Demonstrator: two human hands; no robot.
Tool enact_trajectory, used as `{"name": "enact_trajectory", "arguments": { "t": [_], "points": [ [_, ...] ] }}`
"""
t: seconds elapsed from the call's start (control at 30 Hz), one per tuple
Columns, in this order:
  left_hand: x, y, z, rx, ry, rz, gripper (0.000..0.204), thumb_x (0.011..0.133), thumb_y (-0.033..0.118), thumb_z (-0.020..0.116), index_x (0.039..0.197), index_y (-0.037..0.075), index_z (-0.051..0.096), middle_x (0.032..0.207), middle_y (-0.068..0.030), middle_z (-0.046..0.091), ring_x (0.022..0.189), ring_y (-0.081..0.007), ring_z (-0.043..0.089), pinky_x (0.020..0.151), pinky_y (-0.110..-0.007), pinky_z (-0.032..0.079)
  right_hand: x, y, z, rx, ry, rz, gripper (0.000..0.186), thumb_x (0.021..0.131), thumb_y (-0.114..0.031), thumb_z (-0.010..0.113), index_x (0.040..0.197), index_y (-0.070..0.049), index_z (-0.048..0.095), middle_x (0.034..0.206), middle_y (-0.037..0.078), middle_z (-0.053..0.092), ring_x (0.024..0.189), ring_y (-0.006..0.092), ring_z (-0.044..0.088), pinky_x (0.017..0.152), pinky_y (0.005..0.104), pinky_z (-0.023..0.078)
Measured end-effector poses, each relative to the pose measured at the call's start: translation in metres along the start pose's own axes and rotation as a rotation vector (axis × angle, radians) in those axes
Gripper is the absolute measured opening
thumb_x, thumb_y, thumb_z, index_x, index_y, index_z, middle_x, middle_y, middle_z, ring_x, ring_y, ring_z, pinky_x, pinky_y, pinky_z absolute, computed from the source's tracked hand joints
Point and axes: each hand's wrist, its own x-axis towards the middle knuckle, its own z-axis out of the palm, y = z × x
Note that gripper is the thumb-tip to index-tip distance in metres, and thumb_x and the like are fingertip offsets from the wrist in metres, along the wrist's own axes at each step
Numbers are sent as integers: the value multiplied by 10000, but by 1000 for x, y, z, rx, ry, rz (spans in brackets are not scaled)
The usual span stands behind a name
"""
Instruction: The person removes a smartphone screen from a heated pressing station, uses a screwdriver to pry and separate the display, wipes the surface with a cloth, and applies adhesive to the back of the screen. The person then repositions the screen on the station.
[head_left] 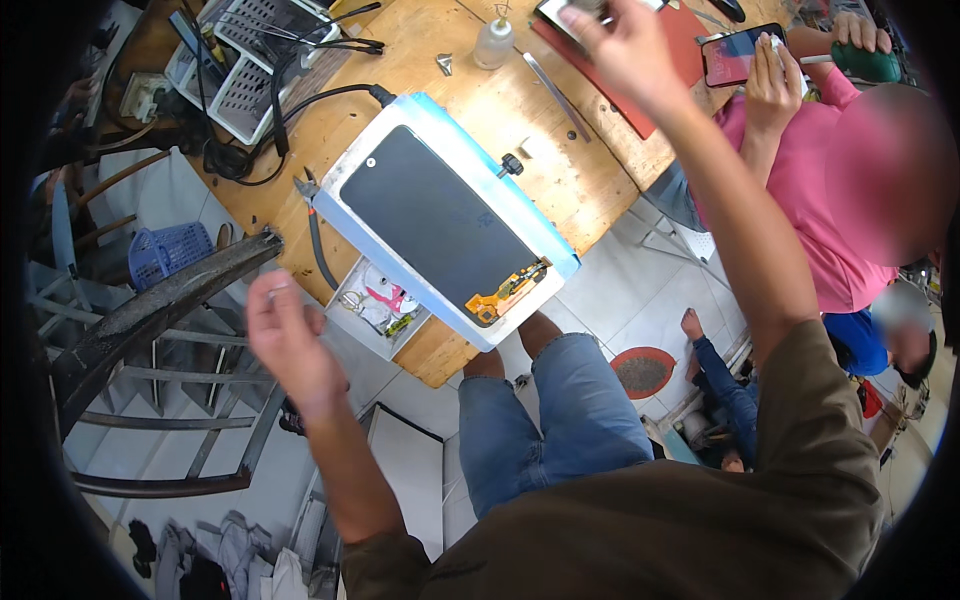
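A black phone screen panel [430, 215] with an orange flex cable [505, 288] at its near end lies on a light blue and white heating plate [555, 275]. My left hand [292, 345] hangs left of the table, fingers curled together; anything in them is too small to make out. My right hand [640, 65] reaches to the far edge over a red mat [690, 45]. Its thumb and fingers close around a dark greyish thing [592, 8], partly cut off by the frame. A white-edged flat piece lies beneath that hand.
Pliers [318, 235] lie beside an open drawer of small parts [375, 310]. A small bottle [494, 45], a metal strip [556, 95] and white baskets [245, 95] stand farther back. At right, a person in pink [800, 200] handles a phone [728, 58]. A metal frame [160, 310] rises at left.
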Motion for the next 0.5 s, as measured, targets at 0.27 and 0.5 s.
{"name": "enact_trajectory", "arguments": {
  "t": [0.27,0.5],
  "points": [
    [31,-4,-45,140,425,-130,239,1006,249,682,1168,78,643,851,54,525,735,-38,450,575,-220,340,-47,-14,29,-200,-262,-93,402,944,-244,734,1247,-1,628,1121,140,698,1035,232,657,911,368,514],
    [-19,-3,31,-82,-225,-18,137,1047,219,622,1068,84,623,793,60,474,693,-28,408,562,-204,326,44,14,-25,-105,118,-392,111,883,-91,677,910,-78,570,820,-7,525,762,116,488,650,306,427]
  ]
}}
